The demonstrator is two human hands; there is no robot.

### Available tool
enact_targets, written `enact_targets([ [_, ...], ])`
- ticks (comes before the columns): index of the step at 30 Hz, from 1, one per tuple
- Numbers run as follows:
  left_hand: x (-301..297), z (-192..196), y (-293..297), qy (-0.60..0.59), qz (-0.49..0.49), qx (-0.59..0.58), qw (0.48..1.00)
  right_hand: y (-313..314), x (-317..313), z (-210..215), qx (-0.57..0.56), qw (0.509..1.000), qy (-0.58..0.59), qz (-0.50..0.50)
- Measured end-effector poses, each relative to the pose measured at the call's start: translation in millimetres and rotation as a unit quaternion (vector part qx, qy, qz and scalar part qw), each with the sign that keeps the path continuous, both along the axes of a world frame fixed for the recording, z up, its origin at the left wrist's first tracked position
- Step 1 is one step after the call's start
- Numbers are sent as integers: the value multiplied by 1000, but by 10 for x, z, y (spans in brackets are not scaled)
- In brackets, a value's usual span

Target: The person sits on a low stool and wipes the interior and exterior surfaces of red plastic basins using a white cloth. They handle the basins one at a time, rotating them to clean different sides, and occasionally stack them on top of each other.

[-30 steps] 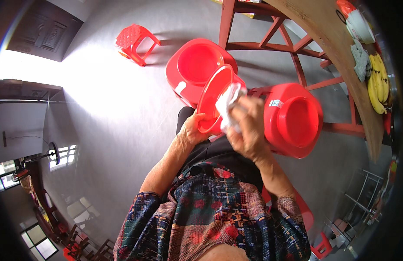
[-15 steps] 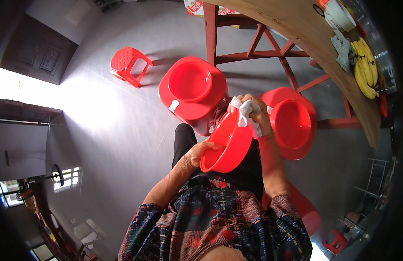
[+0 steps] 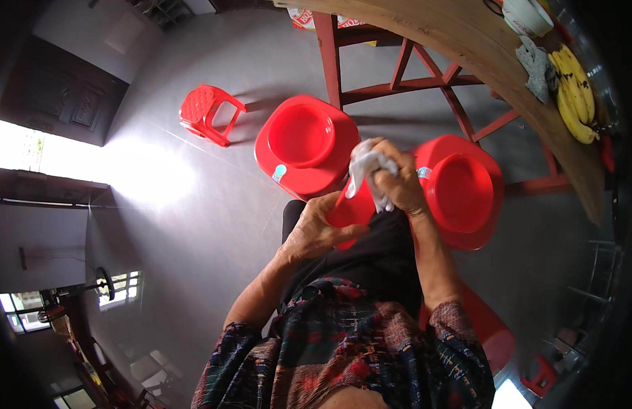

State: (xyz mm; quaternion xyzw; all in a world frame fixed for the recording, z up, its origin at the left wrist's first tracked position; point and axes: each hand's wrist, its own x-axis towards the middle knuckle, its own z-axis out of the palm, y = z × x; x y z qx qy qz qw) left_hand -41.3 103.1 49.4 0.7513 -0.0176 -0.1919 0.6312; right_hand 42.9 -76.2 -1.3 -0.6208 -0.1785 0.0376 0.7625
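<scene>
A red plastic basin (image 3: 352, 213) is held over my lap, tilted, with much of it hidden by my hands. My left hand (image 3: 314, 230) grips its near left side, the thumb stretched across it. A crumpled white cloth (image 3: 367, 165) is bunched in my right hand (image 3: 397, 178), which is closed and slightly blurred at the basin's far right side. Beyond my hands, another red basin (image 3: 301, 135) sits on a red plastic stool (image 3: 322, 178). To the right, a third basin (image 3: 462, 193) rests on a second red stool (image 3: 444, 148).
A small red stool (image 3: 205, 112) stands on the grey floor (image 3: 227, 177) at the far left. At the upper right is a wooden table (image 3: 459, 34) with red legs, bearing bananas (image 3: 573, 95), a grey cloth (image 3: 536, 68) and a white bowl (image 3: 527, 17). Red furniture (image 3: 483, 330) stands by my right elbow.
The held basin has turned and dropped lower between my hands, showing less of its inside. My left hand has moved up and slightly right along it. The right hand has shifted slightly left with the cloth.
</scene>
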Motion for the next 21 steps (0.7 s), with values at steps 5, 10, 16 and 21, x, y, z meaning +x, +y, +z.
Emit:
enact_targets([
  [5,1,-352,28,-4,104,-100,990,-115,-67,261,-35,965,13,-261],
  [10,1,-437,-170,-33,126,-168,977,285,-484,358,-266,908,-292,-140],
  [16,-147,-512,-190,-77,128,-106,983,336,-541,318,-302,890,-274,-203],
  [21,-237,-442,-206,-110,61,-45,991,48,-67,69,-221,959,-107,-141],
])
